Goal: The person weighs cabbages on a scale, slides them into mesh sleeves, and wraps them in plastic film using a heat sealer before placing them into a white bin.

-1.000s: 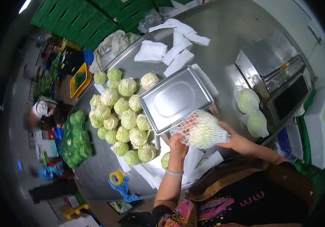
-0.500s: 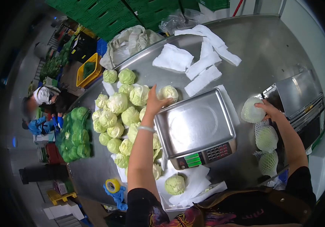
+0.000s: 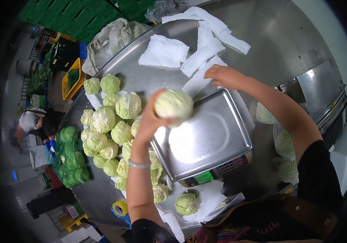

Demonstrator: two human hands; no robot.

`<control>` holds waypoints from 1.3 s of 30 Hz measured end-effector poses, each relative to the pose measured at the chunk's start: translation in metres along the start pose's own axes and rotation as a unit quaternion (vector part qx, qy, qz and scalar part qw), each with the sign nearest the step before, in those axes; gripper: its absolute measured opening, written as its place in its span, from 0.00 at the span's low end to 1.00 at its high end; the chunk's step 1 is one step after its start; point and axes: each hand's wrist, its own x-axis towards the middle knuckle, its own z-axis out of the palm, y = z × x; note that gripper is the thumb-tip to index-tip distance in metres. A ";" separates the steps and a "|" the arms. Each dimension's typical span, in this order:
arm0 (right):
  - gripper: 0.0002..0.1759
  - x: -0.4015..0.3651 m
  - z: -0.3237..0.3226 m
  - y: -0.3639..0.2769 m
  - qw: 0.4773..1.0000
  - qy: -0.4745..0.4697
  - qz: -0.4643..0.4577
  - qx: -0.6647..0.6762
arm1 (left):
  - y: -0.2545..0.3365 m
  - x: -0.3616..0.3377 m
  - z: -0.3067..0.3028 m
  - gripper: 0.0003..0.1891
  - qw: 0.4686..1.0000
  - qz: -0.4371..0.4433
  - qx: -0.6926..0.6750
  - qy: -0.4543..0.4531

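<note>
My left hand [image 3: 151, 117] is closed around a pale green cabbage [image 3: 174, 105], blurred by motion and lifted over the far left corner of the scale's steel pan [image 3: 210, 133]. Beyond the pan, my right hand [image 3: 227, 77] has its fingers curled together on a white sheet [image 3: 197, 81]; the fingertips partly hide its edge. Many loose cabbages [image 3: 121, 133] are heaped left of the scale. Cabbages in white foam nets [image 3: 283, 141] stand at the right, partly behind my right forearm.
More white sheets [image 3: 164, 51] lie at the back. A single cabbage [image 3: 186, 203] rests near me beside crumpled paper. Yellow tape [image 3: 119, 208] is at the front left, and a netted sack of cabbages [image 3: 70, 158] stands further left. A steel box [image 3: 319, 91] is at right. Another person bends at far left.
My left hand has lifted the cabbage from beside the scale toward the pan. My right hand has left the netted cabbage at the right and reached across to the white sheets. The view has shifted.
</note>
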 end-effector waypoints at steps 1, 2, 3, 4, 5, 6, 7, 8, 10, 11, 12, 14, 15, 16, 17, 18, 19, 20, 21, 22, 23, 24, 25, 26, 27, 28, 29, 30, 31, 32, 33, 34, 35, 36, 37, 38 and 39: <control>0.22 0.014 0.009 0.005 0.999 0.014 -0.040 -0.035 | 0.006 -0.017 0.014 0.46 0.997 0.011 0.064 -0.039; 0.21 0.027 0.018 0.009 0.994 0.028 -0.081 -0.069 | 0.008 -0.034 0.029 0.47 0.989 0.028 0.137 -0.042; 0.21 0.038 0.024 0.011 0.986 0.043 -0.122 -0.104 | 0.009 -0.050 0.044 0.47 0.975 0.045 0.210 -0.046; 0.22 0.045 0.029 0.012 0.985 0.005 -0.094 -0.146 | 0.013 -0.065 0.056 0.47 0.957 0.062 0.280 -0.041; 0.23 0.049 0.033 0.013 0.980 -0.033 -0.063 -0.188 | 0.016 -0.077 0.068 0.48 0.934 0.080 0.347 -0.038; 0.24 0.050 0.031 0.011 0.970 -0.072 -0.031 -0.232 | 0.009 -0.085 0.076 0.49 0.922 0.091 0.374 -0.040; 0.25 0.050 0.027 0.011 0.965 -0.093 -0.038 -0.242 | 0.005 -0.090 0.080 0.49 0.911 0.106 0.397 -0.033; 0.25 0.049 0.023 0.009 0.959 -0.117 -0.046 -0.254 | 0.003 -0.097 0.084 0.49 0.900 0.121 0.419 -0.023; 0.26 0.037 0.018 0.009 0.969 -0.104 -0.038 -0.219 | 0.002 -0.106 0.090 0.48 0.896 0.124 0.426 -0.018; 0.26 0.029 0.017 0.011 0.983 -0.062 -0.024 -0.172 | 0.007 -0.112 0.093 0.48 0.897 0.114 0.427 -0.005; 0.26 0.023 0.015 0.018 0.992 -0.015 -0.011 -0.125 | 0.014 -0.118 0.095 0.48 0.896 0.107 0.432 0.009; 0.25 0.002 0.017 0.019 0.989 0.024 0.058 -0.134 | 0.027 -0.130 0.098 0.42 0.914 0.117 0.380 0.078; 0.25 -0.006 0.019 0.022 0.986 0.044 0.092 -0.133 | 0.027 -0.140 0.095 0.40 0.912 0.132 0.363 0.139; 0.25 -0.011 0.021 0.033 0.982 0.033 0.128 -0.135 | 0.021 -0.151 0.088 0.37 0.906 0.144 0.347 0.198; 0.26 -0.015 0.026 0.044 0.977 0.019 0.165 -0.131 | 0.015 -0.163 0.080 0.34 0.897 0.151 0.329 0.254; 0.26 -0.020 0.033 0.049 0.971 0.000 0.203 -0.124 | 0.011 -0.177 0.074 0.30 0.913 0.131 0.255 0.292; 0.27 -0.024 0.034 0.049 0.970 0.053 0.202 -0.121 | 0.007 -0.191 0.068 0.26 0.923 0.106 0.177 0.325; 0.27 -0.032 0.031 0.053 0.966 0.101 0.204 -0.120 | 0.003 -0.206 0.062 0.23 0.916 0.074 0.176 0.354; 0.27 -0.036 0.004 0.026 0.958 0.159 0.239 -0.022 | 0.000 -0.220 0.057 0.21 0.907 0.040 0.173 0.382; 0.32 -0.040 -0.026 -0.002 0.939 0.174 0.294 0.033 | -0.001 -0.229 0.054 0.18 0.895 0.069 0.180 0.402; 0.35 -0.052 -0.045 -0.028 0.956 0.206 0.187 0.094 | 0.000 -0.236 0.054 0.19 0.892 0.062 0.155 0.420; 0.39 -0.065 -0.058 -0.055 0.957 0.233 0.077 0.156 | 0.004 -0.241 0.055 0.25 0.900 0.064 0.122 0.413; 0.41 -0.079 -0.060 -0.091 0.972 0.187 0.010 0.146 | 0.010 -0.241 0.059 0.30 0.906 0.068 0.087 0.408; 0.44 -0.102 -0.058 -0.141 0.979 0.140 -0.053 0.138 | 0.022 -0.236 0.071 0.37 0.915 0.111 0.043 0.387; 0.41 -0.134 -0.069 -0.207 0.980 -0.004 0.046 0.194 | 0.036 -0.233 0.085 0.44 0.920 0.154 0.001 0.361; 0.43 -0.152 -0.046 -0.236 0.981 -0.032 -0.059 0.183 | 0.046 -0.232 0.097 0.53 0.933 0.165 -0.072 0.311; 0.43 -0.169 -0.041 -0.265 0.956 -0.126 -0.069 0.257 | 0.059 -0.231 0.117 0.37 0.925 0.208 -0.114 0.295; 0.40 -0.188 -0.037 -0.289 0.943 -0.143 -0.064 0.295 | 0.046 -0.243 0.118 0.31 0.935 0.153 -0.078 0.311; 0.37 -0.205 -0.034 -0.307 0.928 -0.158 -0.059 0.332 | 0.033 -0.256 0.118 0.25 0.940 0.100 -0.040 0.325; 0.34 -0.221 -0.026 -0.321 0.866 -0.139 -0.036 0.478 | 0.036 -0.263 0.121 0.21 0.919 0.094 -0.128 0.361; 0.30 -0.232 -0.015 -0.327 0.781 -0.115 -0.017 0.613 | 0.041 -0.270 0.124 0.16 0.889 0.084 -0.214 0.395; 0.26 -0.237 0.002 -0.321 0.634 -0.164 0.015 0.755 | 0.042 -0.286 0.118 0.12 0.879 0.026 -0.272 0.391; 0.27 -0.243 0.019 -0.324 0.643 -0.112 0.043 0.756 | 0.028 -0.303 0.113 0.08 0.866 0.067 -0.358 0.344; 0.27 -0.244 0.032 -0.340 0.648 -0.058 0.070 0.756 | 0.011 -0.311 0.110 0.09 0.851 0.098 -0.469 0.215; 0.28 -0.244 0.044 -0.359 0.649 -0.003 0.098 0.755 | 0.006 -0.315 0.109 0.09 0.810 0.120 -0.568 0.081; 0.35 -0.239 0.053 -0.376 0.651 0.054 0.068 0.754 | 0.000 -0.326 0.127 0.12 0.887 0.014 -0.365 0.282; 0.37 -0.231 0.064 -0.386 0.664 0.062 0.027 0.744 | 0.023 -0.328 0.154 0.14 0.921 -0.114 -0.090 0.362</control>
